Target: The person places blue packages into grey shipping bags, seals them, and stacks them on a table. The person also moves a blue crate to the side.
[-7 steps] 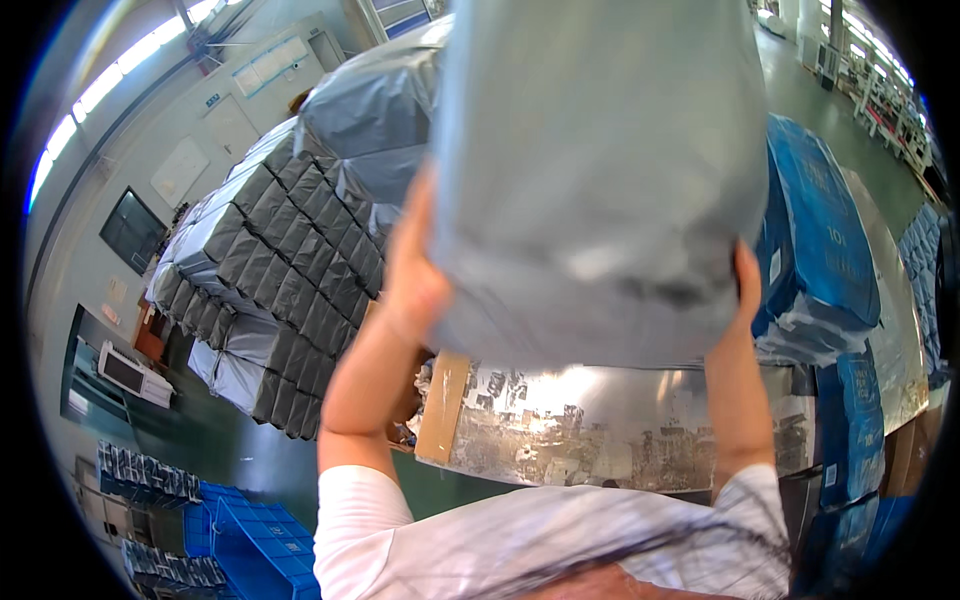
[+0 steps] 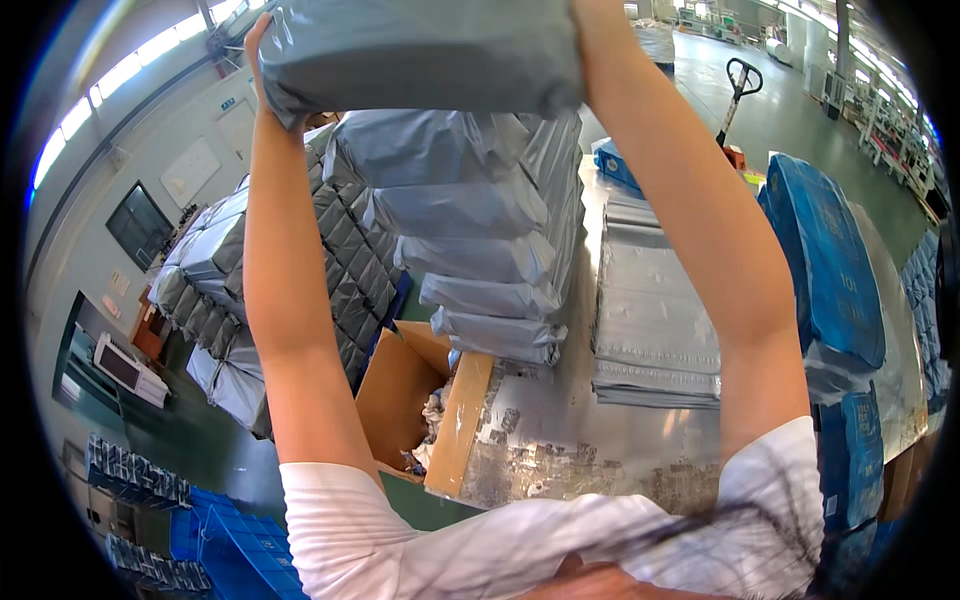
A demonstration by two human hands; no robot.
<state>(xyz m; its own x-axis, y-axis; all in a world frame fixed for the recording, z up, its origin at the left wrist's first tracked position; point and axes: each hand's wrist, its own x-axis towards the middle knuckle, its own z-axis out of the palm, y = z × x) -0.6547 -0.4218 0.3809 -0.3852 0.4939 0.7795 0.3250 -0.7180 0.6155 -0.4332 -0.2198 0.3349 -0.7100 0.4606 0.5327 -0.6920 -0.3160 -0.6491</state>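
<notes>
A grey plastic-wrapped package (image 2: pixel 420 60) is raised in both arms at the top of the view, held between my two hands. My left hand (image 2: pixel 262 60) presses against its left end, with part of the fingers showing. At the right end my right hand (image 2: pixel 598 25) grips it, though its fingers are mostly hidden or cut off by the upper edge. Directly beneath the package, in the picture, rises a stack of similar grey packages (image 2: pixel 475 210) on the metal-topped table (image 2: pixel 560 430). Right of that stack lies a pile of flat grey plastic bags (image 2: pixel 650 320).
An open cardboard box (image 2: pixel 400 390) with scraps inside stands at the table's left edge. Beyond it are piled grey bundles (image 2: pixel 350 240). Blue packages (image 2: pixel 830 270) are stacked at the right. A pallet jack (image 2: pixel 735 110) stands farther back; blue crates (image 2: pixel 235 540) sit lower left.
Both arms have stretched up and to the left with the package, away from my body. The stack of grey packages, the flat bags and the cardboard box have come into sight.
</notes>
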